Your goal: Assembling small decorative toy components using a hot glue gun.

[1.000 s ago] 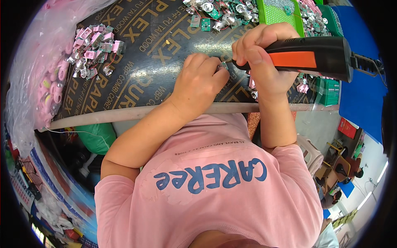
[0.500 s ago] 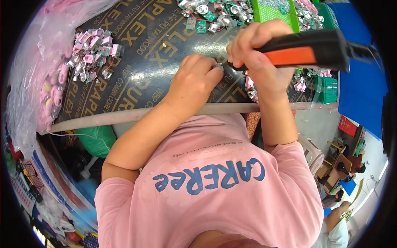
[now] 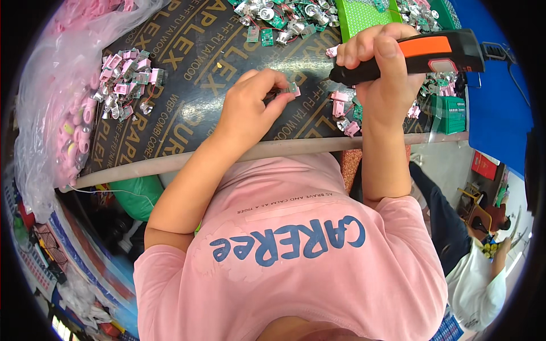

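Observation:
My left hand (image 3: 248,107) is closed over the table, thumb and forefinger pinching a small green circuit board with a pink plastic piece (image 3: 294,89). Wrapped in the fingers of my right hand (image 3: 388,79) is a black and orange electric screwdriver (image 3: 424,52), lying nearly level with its cord leaving at the right. Its narrow nose points left toward the held board, with a gap between them. Under and beside my right hand lies a small group of pink pieces, boards and silvery cups (image 3: 339,105), partly hidden by the wrist.
A pile of pink-and-green assemblies (image 3: 126,79) lies on the dark printed tabletop (image 3: 187,108) at left, beside a clear bag of pink parts (image 3: 71,133). More boards with silvery reflectors (image 3: 284,20) and a green tray (image 3: 364,23) are at the back. Another person (image 3: 475,284) is at lower right.
The screwdriver's nose has moved right, away from the small board, and its body has rolled in my right hand. My left hand has shifted slightly left. The person at lower right has come closer.

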`<state>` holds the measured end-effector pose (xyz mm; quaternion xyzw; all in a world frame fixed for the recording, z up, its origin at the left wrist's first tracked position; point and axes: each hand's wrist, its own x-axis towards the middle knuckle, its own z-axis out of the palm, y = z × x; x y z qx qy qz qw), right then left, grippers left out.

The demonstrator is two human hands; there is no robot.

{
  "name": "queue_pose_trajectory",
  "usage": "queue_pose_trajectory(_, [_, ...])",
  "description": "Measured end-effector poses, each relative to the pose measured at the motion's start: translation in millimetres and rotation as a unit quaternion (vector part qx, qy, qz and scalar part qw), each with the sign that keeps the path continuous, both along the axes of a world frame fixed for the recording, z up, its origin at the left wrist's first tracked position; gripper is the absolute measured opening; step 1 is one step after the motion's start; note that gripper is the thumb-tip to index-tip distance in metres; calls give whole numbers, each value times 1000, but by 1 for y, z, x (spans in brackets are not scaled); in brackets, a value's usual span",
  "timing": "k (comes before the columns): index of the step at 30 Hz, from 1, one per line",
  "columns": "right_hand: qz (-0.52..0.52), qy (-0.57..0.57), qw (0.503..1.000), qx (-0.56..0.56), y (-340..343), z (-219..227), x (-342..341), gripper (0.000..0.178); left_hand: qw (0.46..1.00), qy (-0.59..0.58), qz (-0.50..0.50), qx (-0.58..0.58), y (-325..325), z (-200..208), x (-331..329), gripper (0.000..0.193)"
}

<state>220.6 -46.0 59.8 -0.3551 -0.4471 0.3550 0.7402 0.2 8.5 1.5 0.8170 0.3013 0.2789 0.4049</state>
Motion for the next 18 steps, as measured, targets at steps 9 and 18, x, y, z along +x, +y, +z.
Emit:
queue_pose_trajectory(9, [-12, -10, 1000, -2, 5, 2, -11, 19, 996, -4, 26, -89, -1, -2, -1, 21])
queue_pose_trajectory(18, [47, -19, 998, 32, 6, -12, -29, 18, 993, -2, -31, 111, -5, -7, 5, 26])
